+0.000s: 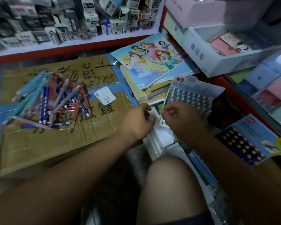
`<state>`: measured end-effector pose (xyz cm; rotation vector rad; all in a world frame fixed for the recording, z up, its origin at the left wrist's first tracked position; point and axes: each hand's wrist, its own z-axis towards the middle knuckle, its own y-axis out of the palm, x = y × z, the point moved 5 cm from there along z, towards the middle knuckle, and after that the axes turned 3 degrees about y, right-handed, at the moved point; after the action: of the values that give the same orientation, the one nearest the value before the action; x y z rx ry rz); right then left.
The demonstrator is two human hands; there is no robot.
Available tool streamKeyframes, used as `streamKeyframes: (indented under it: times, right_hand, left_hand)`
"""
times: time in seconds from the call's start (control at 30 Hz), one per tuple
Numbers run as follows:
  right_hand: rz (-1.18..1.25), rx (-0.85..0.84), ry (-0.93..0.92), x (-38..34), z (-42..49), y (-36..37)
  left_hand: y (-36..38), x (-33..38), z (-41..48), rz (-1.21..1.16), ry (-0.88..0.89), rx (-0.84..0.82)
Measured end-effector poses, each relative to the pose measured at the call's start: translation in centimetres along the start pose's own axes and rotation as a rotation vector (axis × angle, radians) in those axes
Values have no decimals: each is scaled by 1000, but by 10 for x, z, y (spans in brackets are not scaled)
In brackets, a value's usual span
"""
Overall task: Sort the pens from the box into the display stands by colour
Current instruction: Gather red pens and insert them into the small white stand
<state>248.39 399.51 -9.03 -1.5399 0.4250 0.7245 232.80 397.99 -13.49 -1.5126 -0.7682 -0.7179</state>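
Observation:
A heap of pens (55,101) in blue, red, teal and lilac lies on a flat cardboard box (44,140) at the left. My left hand (137,120) and my right hand (181,118) meet over a small white box (157,116) at the centre, fingers curled and pinching at its top. What is inside the white box is hidden. A grey display stand (191,93) full of pen holes leans just behind my right hand. A blue display stand (250,140) with yellow-tipped holes lies at the right.
A stack of princess picture books (151,60) lies behind the hands. A white carton of notebooks (217,51) stands at the back right. Shelves of small boxed goods (63,21) fill the back. My bare knee (170,184) is below the hands.

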Motion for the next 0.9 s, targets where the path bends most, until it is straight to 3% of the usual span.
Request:
streamKeyframes:
  times: [0.17,0.3,0.47,0.67,0.9]
  right_hand:
    - [27,-249,-204,-83,9,50]
    - [-78,-407,-246,-127,20,103]
    - [-100,-371,-112,-146,45,161]
    - [-46,-246,72,-139,65,194]
    - [-164,-264,103,-144,83,209]
  left_hand:
    - [-117,-34,-33,121,-43,169]
    - [-186,-75,-64,162,-153,267]
    - [-231,-129,-99,137,-270,354]
    - [-242,-155,-109,219,-297,244]
    - [-243,-162,-98,177,-295,234]
